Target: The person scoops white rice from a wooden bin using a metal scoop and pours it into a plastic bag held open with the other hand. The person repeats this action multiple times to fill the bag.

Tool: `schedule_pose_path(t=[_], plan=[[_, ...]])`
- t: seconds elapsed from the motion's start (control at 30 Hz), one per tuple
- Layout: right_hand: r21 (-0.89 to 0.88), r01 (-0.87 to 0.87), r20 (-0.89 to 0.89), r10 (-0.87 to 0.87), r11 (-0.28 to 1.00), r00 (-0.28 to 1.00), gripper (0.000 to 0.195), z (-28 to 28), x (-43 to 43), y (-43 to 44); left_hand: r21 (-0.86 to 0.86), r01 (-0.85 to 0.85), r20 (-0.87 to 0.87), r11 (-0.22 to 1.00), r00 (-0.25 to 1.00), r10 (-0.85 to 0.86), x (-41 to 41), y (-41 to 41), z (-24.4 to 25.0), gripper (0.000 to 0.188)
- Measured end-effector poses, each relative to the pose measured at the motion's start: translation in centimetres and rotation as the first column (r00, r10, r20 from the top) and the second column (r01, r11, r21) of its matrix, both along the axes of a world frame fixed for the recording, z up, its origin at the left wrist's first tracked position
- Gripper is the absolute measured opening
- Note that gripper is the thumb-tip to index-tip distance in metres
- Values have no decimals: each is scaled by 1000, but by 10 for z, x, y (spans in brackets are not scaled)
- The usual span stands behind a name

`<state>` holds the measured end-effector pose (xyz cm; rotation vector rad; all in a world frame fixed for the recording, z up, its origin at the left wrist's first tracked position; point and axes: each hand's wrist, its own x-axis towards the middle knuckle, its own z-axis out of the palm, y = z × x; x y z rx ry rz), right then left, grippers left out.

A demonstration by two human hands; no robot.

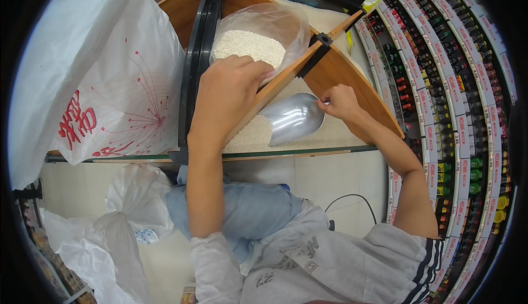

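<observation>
My right hand [339,103] grips the rear end of a shiny metal scoop [295,118]. The scoop rests on pale grain [249,135], which looks like rice, in the front compartment of a wooden bin; its handle is mostly hidden. Across the wooden divider [284,71], my left hand [231,83] is curled at the near rim of a clear plastic bag [284,19], its fingertips partly hidden. Coarser white grain [249,45] fills the lower part of that bag, whose mouth stands wide.
White woven sacks with red print [136,85] stand to the left, beyond a black rail [198,56]. A tied white bag [138,197] is on the floor. A glass edge [288,154] borders the bin's front. Shelves of bottles [437,98] line the right.
</observation>
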<state>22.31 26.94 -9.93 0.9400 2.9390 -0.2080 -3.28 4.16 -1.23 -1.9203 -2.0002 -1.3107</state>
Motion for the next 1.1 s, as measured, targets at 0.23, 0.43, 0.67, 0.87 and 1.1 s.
schedule_pose_path(t=[0.23,0.43,0.67,0.87,1.1], plan=[[-134,41,1,-41,990,999,25,-11,1,14,-5,0,3,1000,1000,0,1,1,0,11],[-253,68,-11,-74,965,997,28,-9,2,24,7,6,3,1000,1000,-6,1,1,-3,11],[-623,-59,-174,-64,780,983,33,-22,7,34,15,9,17,1000,1000,-9,1,1,-1,10],[-750,-155,-293,-112,643,950,36,-18,8,37,14,14,15,1000,1000,-15,0,1,-2,10],[-606,-171,-338,-57,777,939,30,39,11,41,18,-7,68,1000,998,6,4,-4,4,10]])
